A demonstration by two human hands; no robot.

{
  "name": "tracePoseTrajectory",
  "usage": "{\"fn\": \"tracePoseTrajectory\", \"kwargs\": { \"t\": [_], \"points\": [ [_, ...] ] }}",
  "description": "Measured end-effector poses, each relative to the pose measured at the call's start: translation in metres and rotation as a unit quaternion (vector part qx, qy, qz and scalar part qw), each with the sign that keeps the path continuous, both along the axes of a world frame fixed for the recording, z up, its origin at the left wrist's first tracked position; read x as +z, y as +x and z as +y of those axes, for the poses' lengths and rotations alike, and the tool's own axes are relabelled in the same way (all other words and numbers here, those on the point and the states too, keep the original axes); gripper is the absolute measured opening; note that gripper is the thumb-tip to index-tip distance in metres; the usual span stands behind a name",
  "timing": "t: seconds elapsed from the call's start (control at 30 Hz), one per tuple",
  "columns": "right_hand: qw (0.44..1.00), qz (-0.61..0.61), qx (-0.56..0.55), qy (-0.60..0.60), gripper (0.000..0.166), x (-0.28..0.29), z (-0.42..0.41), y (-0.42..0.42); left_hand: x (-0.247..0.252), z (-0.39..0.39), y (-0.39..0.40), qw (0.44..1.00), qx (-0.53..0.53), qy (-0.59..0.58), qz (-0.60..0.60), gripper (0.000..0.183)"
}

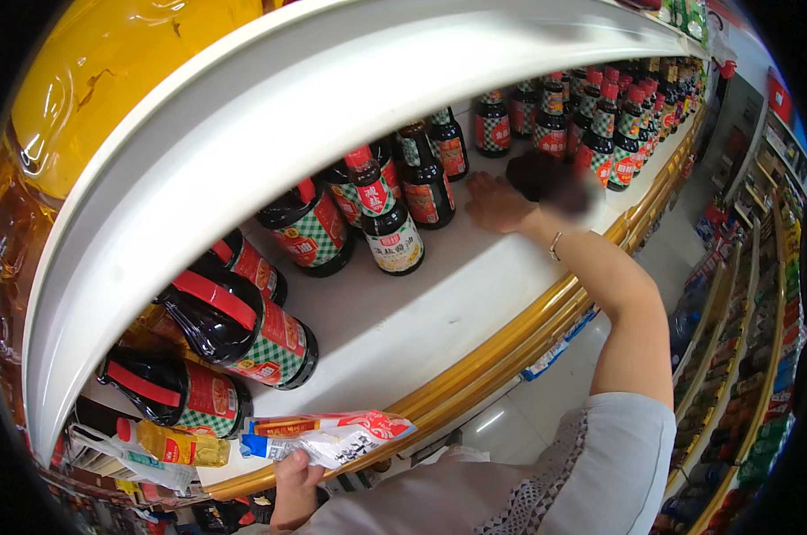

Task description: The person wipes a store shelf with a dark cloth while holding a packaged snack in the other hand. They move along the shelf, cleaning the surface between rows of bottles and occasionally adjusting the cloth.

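Observation:
My left hand grips a printed plastic packet, white, red and blue, at the near edge of a white shelf. My right hand, with a bracelet at the wrist, reaches in palm down on the shelf, right of dark glass sauce bottles; nothing shows in it. A dark, blurred shape lies over or beside its wrist, and I cannot tell what it is. A red-capped soy sauce bottle with a pale label stands upright between my hands. Large red-handled jugs stand on the left.
Rows of red-capped bottles fill the far right. A small bottle of yellow liquid lies near the left end. The shelf above overhangs the bottles and carries large yellow oil containers. Gold trim edges the shelf. Stocked racks stand across the aisle.

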State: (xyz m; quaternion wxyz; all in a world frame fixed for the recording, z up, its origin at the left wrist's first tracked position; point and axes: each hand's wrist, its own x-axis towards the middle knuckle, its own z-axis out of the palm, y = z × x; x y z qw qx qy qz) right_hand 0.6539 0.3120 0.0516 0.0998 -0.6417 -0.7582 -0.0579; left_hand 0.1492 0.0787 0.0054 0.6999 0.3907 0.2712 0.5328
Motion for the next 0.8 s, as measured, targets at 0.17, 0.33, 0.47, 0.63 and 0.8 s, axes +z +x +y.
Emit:
{"fn": "tracePoseTrajectory", "kwargs": {
  "t": [0.17, 0.33, 0.47, 0.63, 0.8],
  "points": [
    [0.995, -0.092, -0.006, -0.031, 0.035, 0.015, 0.04, 0.011, 0.017, -0.004, 0.014, 1.0, -0.004, -0.006, -0.025, 0.072],
    [0.991, -0.133, -0.001, 0.033, 0.043, 0.001, 0.031, 0.013, 0.003, 0.0, 0.01, 1.0, 0.01, 0.002, -0.014, 0.075],
    [0.999, 0.0, 0.028, -0.029, 0.056, 0.016, -0.036, -0.03, 0.002, 0.0, 0.009, 1.0, -0.005, -0.005, -0.028, 0.077],
    [0.988, -0.023, 0.098, -0.121, 0.064, 0.038, -0.117, -0.057, 0.007, -0.001, 0.011, 0.998, -0.031, -0.014, -0.058, 0.061],
    [0.995, -0.03, -0.015, -0.093, 0.064, 0.028, -0.077, -0.025, 0.014, 0.002, 0.015, 0.997, -0.038, -0.023, -0.066, 0.064]
  ]
}}
